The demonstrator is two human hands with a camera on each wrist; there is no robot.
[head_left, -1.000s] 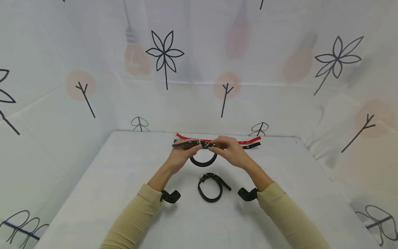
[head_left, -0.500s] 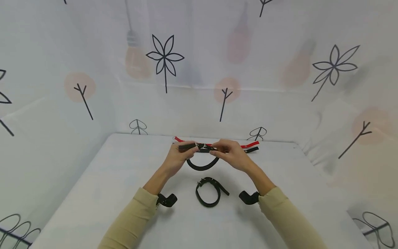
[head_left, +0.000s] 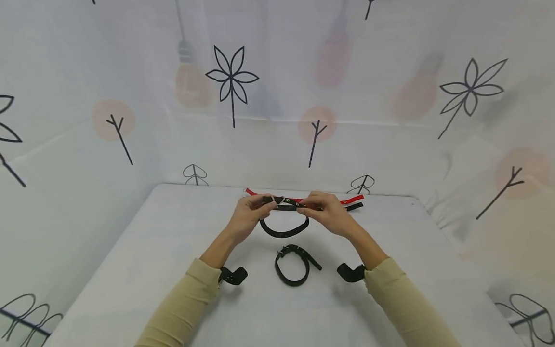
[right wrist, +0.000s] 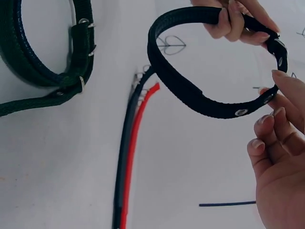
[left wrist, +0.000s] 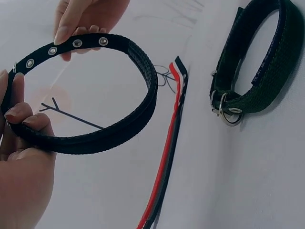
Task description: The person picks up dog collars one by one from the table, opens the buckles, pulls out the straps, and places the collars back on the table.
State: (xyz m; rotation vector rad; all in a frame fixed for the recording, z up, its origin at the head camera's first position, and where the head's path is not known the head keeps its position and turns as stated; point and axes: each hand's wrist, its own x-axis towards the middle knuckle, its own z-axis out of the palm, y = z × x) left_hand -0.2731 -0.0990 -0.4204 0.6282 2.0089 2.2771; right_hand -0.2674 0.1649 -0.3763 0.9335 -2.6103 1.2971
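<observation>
Left hand (head_left: pixel 244 219), fingers curled, grips black woven collar with metal eyelets (head_left: pixel 284 234), bent into a loop and held up over the far half of the white table (head_left: pixel 143 255). Nearer, lying beneath: dark green woven collar with metal buckle (head_left: pixel 292 283), looped, tail pointing right. Right hand (head_left: pixel 329 214) pinches the held collar's eyelet stretch. Far edge, side by side behind both hands: thin red strap (head_left: pixel 354 199), thin black strap (head_left: pixel 355 206), ends showing at right.
</observation>
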